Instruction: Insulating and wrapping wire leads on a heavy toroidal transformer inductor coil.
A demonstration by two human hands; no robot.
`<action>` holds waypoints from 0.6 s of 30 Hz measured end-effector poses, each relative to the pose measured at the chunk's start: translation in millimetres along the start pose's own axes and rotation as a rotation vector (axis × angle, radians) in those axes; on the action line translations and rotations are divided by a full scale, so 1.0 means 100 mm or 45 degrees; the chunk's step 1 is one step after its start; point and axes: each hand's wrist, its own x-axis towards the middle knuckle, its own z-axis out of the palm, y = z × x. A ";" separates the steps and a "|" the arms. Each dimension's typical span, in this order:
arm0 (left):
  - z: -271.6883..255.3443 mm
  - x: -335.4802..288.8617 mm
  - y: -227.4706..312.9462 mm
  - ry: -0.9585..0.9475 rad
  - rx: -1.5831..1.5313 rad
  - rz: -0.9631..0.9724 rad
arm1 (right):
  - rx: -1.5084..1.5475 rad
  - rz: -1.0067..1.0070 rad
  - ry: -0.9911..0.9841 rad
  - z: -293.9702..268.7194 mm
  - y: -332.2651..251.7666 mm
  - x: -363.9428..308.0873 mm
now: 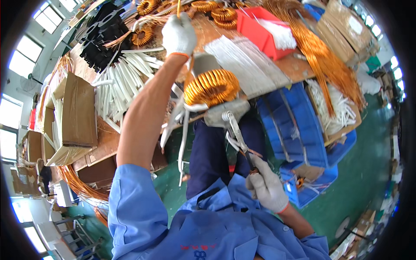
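A ring-shaped coil wound with thick copper wire (211,88) stands in a grey metal fixture (225,113) at the table's front edge, just in front of my lap. My left hand (178,35), in a white glove, is stretched out beyond the coil and closed on a copper wire running up from it. Nearer my body, my gloved right hand (268,186) is closed on a dark-handled tool (250,164), whose tip points toward the fixture; its exact kind is unclear. White sleeving (183,147) hangs from the coil's left side.
Finished coils (224,15) lie at the table's far side, near a red bin (262,32). White tubes (125,82) and an open cardboard box (76,115) are on the left. Copper wires (323,52) drape over the right side, above a blue crate (292,125).
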 end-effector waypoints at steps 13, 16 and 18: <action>0.54 0.25 0.06 -0.270 -0.310 -0.044 | 0.244 0.303 -0.240 -0.05 -1.20 1.22; 0.57 0.28 0.11 -0.285 -0.265 -0.076 | -0.156 0.219 -0.183 -0.13 -1.14 1.10; 0.46 0.34 0.18 -0.263 -0.193 -0.078 | -0.294 0.081 -0.051 -0.08 -0.83 0.80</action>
